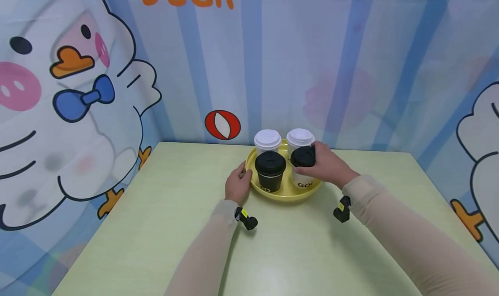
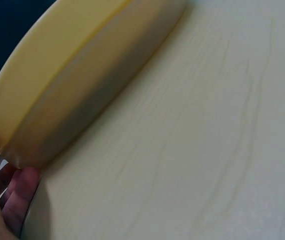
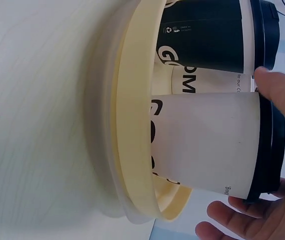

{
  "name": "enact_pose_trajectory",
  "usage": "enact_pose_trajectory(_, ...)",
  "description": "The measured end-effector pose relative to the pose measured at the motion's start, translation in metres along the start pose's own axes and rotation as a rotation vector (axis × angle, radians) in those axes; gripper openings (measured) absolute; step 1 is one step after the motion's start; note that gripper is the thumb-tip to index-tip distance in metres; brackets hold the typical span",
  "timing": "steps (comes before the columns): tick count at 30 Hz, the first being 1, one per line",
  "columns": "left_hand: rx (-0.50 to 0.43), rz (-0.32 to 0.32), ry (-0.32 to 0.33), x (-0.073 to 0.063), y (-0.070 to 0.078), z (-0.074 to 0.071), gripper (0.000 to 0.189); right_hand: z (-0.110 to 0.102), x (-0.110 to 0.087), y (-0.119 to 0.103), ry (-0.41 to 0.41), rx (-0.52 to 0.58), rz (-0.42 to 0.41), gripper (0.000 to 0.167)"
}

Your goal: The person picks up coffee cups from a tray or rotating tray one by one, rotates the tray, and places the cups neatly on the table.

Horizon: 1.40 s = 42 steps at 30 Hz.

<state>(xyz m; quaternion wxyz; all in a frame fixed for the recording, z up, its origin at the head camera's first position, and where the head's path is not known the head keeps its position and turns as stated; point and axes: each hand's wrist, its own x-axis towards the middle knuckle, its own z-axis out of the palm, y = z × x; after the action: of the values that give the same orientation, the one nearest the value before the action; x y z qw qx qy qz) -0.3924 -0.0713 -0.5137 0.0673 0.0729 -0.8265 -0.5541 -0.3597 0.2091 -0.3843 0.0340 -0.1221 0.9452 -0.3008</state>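
A round yellow tray (image 1: 287, 187) stands on the table, carrying several lidded paper cups. At its left edge, my left hand (image 1: 238, 185) grips the rim; in the left wrist view its fingertips (image 2: 23, 187) curl low against the tray's outer side. My right hand (image 1: 331, 165) holds the front right cup, white with a black lid (image 3: 207, 142), with thumb and fingers around the lid. This cup is upright, its base hidden behind the tray wall in the right wrist view. Left of it is a black cup with a black lid (image 1: 270, 170).
Two white-lidded cups stand at the back of the tray, a left one (image 1: 267, 139) and a right one (image 1: 300, 136). Behind the pale table (image 1: 175, 192) hangs a blue cartoon duck backdrop (image 1: 280, 62), close to the tray's far edge.
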Motion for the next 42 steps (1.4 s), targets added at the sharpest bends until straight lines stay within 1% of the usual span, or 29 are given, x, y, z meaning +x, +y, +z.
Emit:
enact_pose_trajectory(4,0.005,0.01,0.001,0.0,-0.001,0.0,0.052,0.001,0.0,0.0,0.003,0.03,-0.021,0.096)
enact_pose_trajectory(9,0.011,0.023,-0.001,0.0,-0.002,0.0,0.053,0.002,0.001,-0.001,0.013,0.039,-0.047,0.09)
enact_pose_trajectory(15,0.005,0.026,-0.004,0.0,-0.001,0.0,0.052,-0.001,-0.001,-0.003,0.014,0.001,-0.022,0.096)
enact_pose_trajectory(20,0.009,0.018,-0.006,0.0,-0.001,-0.001,0.052,-0.007,-0.002,-0.007,0.014,-0.022,-0.004,0.1)
enact_pose_trajectory(27,0.009,0.006,-0.008,0.002,-0.002,0.001,0.052,-0.021,-0.004,-0.013,0.02,-0.026,-0.008,0.092)
enact_pose_trajectory(33,0.006,0.005,-0.012,0.001,-0.002,0.001,0.052,-0.037,-0.006,-0.02,0.025,-0.045,-0.002,0.096)
enact_pose_trajectory(39,0.003,0.015,-0.005,-0.001,0.0,-0.001,0.052,-0.055,-0.007,-0.024,0.068,-0.036,-0.001,0.095)
enact_pose_trajectory(42,0.001,0.016,-0.006,-0.001,0.001,-0.001,0.052,-0.065,-0.007,-0.024,0.081,-0.048,0.007,0.099)
